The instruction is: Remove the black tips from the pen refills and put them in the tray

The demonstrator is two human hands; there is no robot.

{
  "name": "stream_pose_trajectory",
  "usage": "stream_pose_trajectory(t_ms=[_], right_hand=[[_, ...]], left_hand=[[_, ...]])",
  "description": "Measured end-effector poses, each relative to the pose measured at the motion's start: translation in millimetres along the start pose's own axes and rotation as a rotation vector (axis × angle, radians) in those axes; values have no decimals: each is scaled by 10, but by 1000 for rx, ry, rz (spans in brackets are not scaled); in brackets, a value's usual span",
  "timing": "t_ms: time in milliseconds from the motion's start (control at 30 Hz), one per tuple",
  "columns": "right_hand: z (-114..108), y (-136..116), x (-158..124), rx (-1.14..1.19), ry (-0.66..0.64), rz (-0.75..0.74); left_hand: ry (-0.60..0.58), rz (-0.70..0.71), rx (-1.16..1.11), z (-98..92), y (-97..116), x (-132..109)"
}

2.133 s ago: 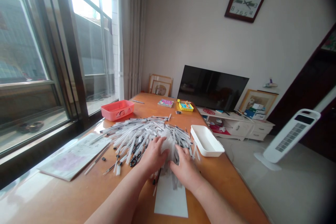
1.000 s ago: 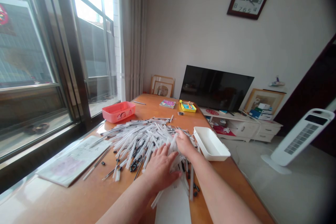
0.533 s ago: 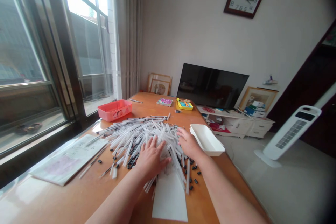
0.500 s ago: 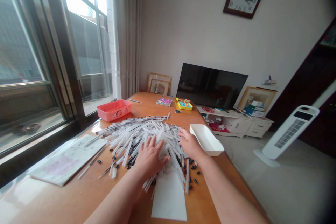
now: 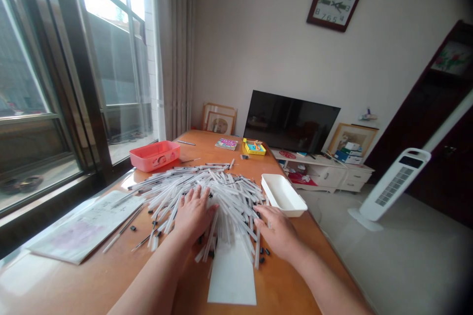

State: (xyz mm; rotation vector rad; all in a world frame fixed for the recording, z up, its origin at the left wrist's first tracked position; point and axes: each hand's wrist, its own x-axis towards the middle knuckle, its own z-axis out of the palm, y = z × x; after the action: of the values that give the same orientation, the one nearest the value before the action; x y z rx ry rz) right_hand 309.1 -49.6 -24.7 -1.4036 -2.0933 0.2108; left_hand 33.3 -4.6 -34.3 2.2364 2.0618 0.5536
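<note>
A wide heap of clear white plastic pen barrels (image 5: 236, 202), mixed with thin pen refills and small black caps (image 5: 262, 256), covers the middle of the wooden table. My left hand (image 5: 195, 214) rests on the heap's left front part, fingers spread and palm down. At the heap's right edge, my right hand (image 5: 277, 231) is open, its fingertips touching or just above the barrels and caps. Neither hand grips anything. Between them, a white strip of card or paper (image 5: 232, 278) extends toward me, its far end under the barrels.
A red plastic box (image 5: 155, 157) stands beyond the heap at left, a white tray (image 5: 273, 189) at right. On the table's left lies a booklet (image 5: 84, 231). Farther back are a colourful book (image 5: 226, 144) and a yellow box (image 5: 254, 147). The table's right edge (image 5: 332, 241) drops to the floor.
My right hand has drawn back toward me and to the right, along the heap's edge. My left hand has slid slightly left. The view has turned a little to the right.
</note>
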Motion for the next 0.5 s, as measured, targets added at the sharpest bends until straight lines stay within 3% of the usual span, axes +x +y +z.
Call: stream_pose_trajectory(t_ms=[233,500], right_hand=[[195,-331,92,-119,-152,-36],[444,-469,333,-175,-253,-57]], left_hand=[[107,-26,40,-13,-97,48],[172,-102,101,-22,-146,70]])
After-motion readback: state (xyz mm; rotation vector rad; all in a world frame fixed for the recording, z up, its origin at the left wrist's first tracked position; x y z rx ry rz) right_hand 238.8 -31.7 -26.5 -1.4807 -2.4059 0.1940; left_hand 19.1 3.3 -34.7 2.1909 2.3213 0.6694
